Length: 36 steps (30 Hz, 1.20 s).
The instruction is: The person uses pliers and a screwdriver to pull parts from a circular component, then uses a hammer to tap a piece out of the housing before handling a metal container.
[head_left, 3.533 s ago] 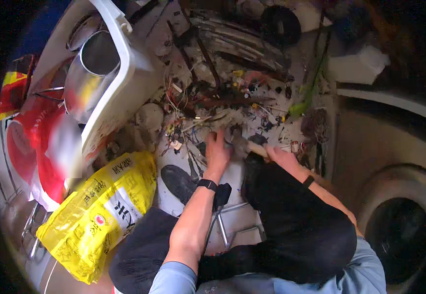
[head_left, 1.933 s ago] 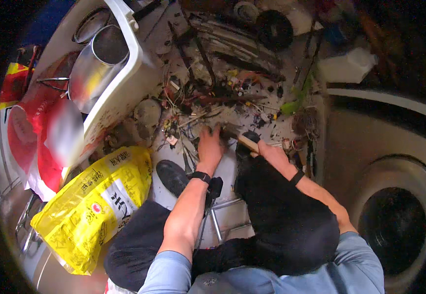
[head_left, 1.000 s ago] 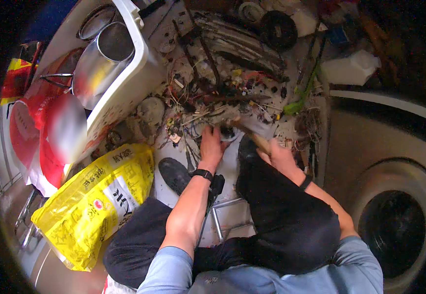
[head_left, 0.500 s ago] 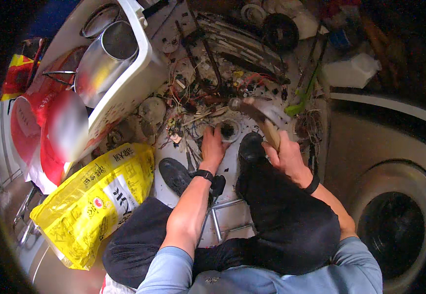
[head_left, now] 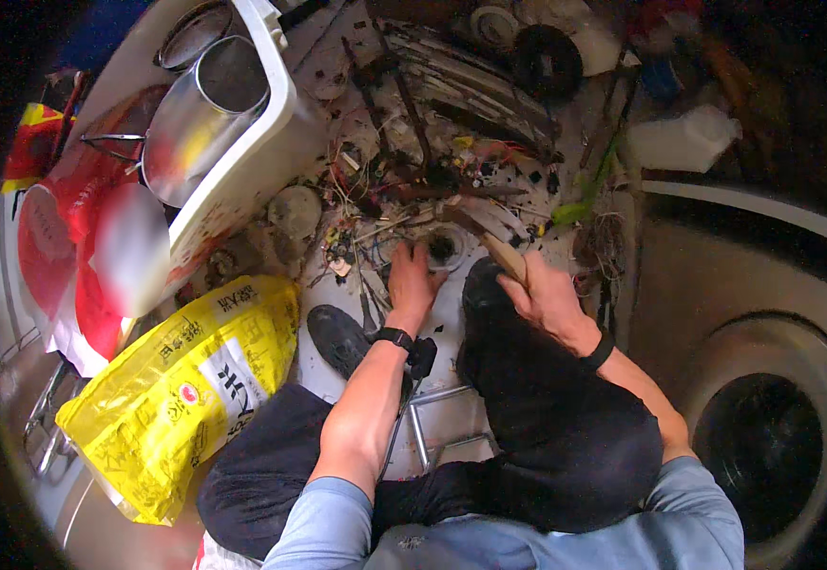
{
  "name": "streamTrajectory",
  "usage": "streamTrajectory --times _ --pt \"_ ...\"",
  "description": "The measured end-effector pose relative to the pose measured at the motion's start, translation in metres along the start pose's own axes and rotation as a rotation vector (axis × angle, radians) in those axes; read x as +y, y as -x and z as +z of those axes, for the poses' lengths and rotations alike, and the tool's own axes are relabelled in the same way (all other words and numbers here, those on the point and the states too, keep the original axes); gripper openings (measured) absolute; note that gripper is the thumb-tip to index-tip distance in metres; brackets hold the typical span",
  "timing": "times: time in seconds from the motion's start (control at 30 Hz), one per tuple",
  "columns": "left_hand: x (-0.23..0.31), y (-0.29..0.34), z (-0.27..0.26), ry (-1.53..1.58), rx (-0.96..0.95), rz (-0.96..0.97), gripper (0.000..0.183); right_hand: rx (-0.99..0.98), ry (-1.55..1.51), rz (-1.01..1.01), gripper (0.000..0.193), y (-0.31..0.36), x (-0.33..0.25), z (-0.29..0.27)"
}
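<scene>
— Wooden, that handle point(head_left: 507, 258) in the right hand point(head_left: 548, 302). See it? The fingers are curled tight round it, and the tool's dark head points up and to the left, over the messy floor.

— What about the left hand point(head_left: 412, 283)?

— It lies flat on the floor, palm down, fingers bent a little. Its fingertips touch a small round ring part point(head_left: 444, 247) with a dark hole in the middle. I cannot tell if it is pinching the ring or only pressing on it.

— Where is the ring?

— Right in front of the person, between the two hands, just under the tool's head. Bits of wire and small scraps point(head_left: 404, 180) lie all around it.

— What else is near?

— A black shoe point(head_left: 339, 338) sits by the left wrist, and that wrist has a black watch point(head_left: 394, 336) on it. A big yellow bag point(head_left: 178, 389) lies to the left, near the knee. Further up on the left, a white tub point(head_left: 271, 142) leans over with shiny metal pots point(head_left: 200, 119) inside. On the right side there is a round dark opening point(head_left: 765, 446) in a grey machine, well apart from both hands.
</scene>
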State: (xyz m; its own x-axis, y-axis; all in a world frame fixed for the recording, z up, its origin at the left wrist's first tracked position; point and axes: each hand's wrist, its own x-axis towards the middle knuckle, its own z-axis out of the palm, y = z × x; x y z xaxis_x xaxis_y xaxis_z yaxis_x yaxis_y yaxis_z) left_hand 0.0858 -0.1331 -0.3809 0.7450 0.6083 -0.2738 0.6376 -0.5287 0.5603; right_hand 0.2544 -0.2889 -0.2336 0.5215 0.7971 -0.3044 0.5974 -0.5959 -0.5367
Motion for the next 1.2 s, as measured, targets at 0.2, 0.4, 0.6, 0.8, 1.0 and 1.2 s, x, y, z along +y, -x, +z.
streamTrajectory --times 0.2,0.4,0.6,0.8,1.0,1.2 --pt "0.003 -0.005 -0.003 -0.059 0.023 0.048 0.072 0.024 -0.141 0.009 0.038 0.010 0.009 0.003" --pt "0.030 -0.008 0.004 0.014 0.016 -0.183 0.079 0.057 -0.127 0.058 0.038 0.034 0.033 0.032" --pt "0.012 0.002 -0.001 0.124 -0.140 -0.252 0.074 -0.018 -0.228 0.201 0.038 0.038 0.045 0.046" --pt "0.004 -0.027 -0.029 -0.057 -0.050 0.131 0.071 0.020 -0.163 0.090 0.033 0.030 0.047 0.030" --pt "-0.012 -0.052 -0.028 -0.110 -0.192 0.203 0.067 -0.007 -0.155 0.099 0.032 0.027 0.037 0.031" --pt "0.010 -0.040 -0.011 -0.036 -0.210 0.015 0.058 -0.116 -0.010 0.131 0.036 0.037 0.068 0.061"
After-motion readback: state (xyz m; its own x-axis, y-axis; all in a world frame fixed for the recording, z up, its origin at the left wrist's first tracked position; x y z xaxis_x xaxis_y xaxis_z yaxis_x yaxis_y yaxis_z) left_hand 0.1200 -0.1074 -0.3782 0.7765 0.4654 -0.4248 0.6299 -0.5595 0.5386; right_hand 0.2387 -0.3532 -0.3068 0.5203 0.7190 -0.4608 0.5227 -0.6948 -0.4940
